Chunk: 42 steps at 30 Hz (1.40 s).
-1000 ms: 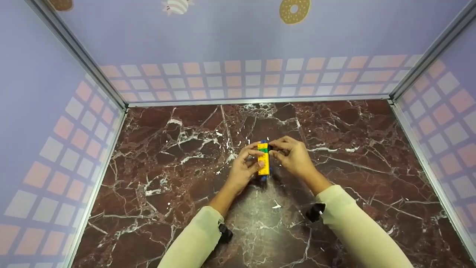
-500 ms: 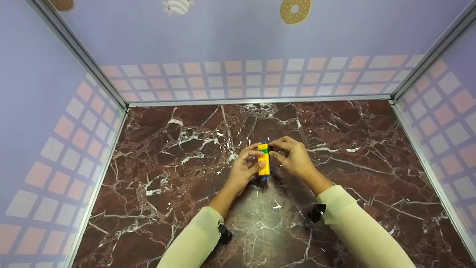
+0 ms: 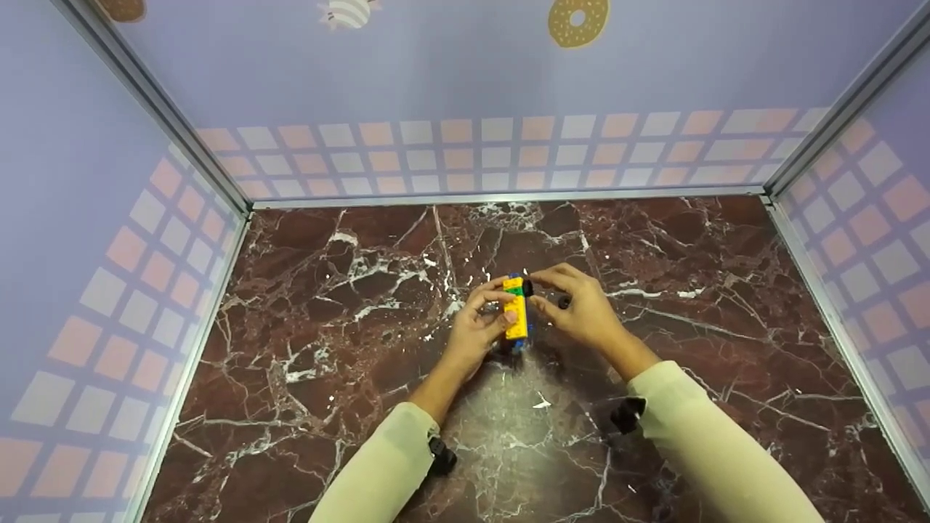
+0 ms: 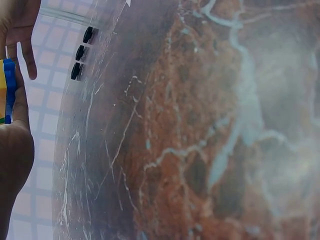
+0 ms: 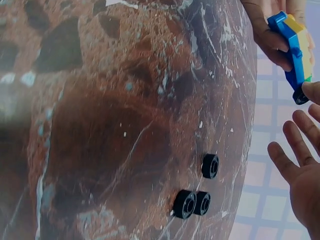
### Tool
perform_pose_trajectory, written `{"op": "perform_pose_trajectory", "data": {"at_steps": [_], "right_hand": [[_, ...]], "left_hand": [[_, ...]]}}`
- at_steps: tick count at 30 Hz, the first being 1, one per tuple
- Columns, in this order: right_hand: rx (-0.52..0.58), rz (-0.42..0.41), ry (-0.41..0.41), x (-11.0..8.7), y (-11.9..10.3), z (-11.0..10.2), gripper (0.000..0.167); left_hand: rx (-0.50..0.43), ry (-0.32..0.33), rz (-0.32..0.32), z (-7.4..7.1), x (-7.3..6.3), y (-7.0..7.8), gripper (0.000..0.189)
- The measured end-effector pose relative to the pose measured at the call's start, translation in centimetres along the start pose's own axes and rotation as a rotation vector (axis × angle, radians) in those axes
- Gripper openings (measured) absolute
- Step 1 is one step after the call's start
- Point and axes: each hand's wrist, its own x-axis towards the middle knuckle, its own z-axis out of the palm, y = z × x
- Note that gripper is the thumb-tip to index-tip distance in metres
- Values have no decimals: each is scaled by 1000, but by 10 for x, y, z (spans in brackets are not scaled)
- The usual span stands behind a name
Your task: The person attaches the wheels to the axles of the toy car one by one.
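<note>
My left hand [image 3: 476,327] grips a small toy car [image 3: 515,327] of yellow and green building bricks on a blue base [image 5: 295,52]. A black wheel [image 3: 528,288] sits on the car's far right side. Beside that wheel is my right hand [image 3: 585,309], its thumb and index finger a little apart, the wheel plainly visible between them and the car. In the right wrist view the thumb tip is at the wheel; whether it touches cannot be told. The other right fingers [image 5: 300,142] are spread and hold nothing. The car's left side is hidden by the left hand.
Three loose black wheels, one of them a wheel [image 5: 210,166] apart from the other two, lie on the dark red marbled table [image 3: 349,378]. A patterned panel [image 3: 465,94] rises behind, with side panels left and right. White flecks dot the tabletop.
My right hand has drawn back slightly to the right from the wheel, uncovering it and a loose wheel below the hand. The left hand still holds the car, now tilted slightly.
</note>
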Motion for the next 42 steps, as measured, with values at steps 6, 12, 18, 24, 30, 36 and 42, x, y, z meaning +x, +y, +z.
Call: {"op": "perform_pose_trajectory", "data": {"at_steps": [6,12,18,24,30,36,42], "right_hand": [[-78,-48,-34,-2,5,-4,39],[-154,-82,-52,-5,10,-9,40],[-204,-77,-82,-10,17,-14,41],[-250,-66,-107,-17,25,-17,42],[-286,-70,-120,-22,33,-20,42],[-315,-72,-149,-28,41,-25,37],[-359,-77,-159,-36,51,-30,36]], "left_hand": [[35,15,24,-1,1,0,40],[38,19,40,-5,1,-4,39],[32,28,30,-6,0,-3,39],[61,40,35,-5,0,-3,36],[72,54,30,-4,0,-4,35],[71,51,25,-4,0,-3,35],[47,59,19,-4,-1,-3,35]]}}
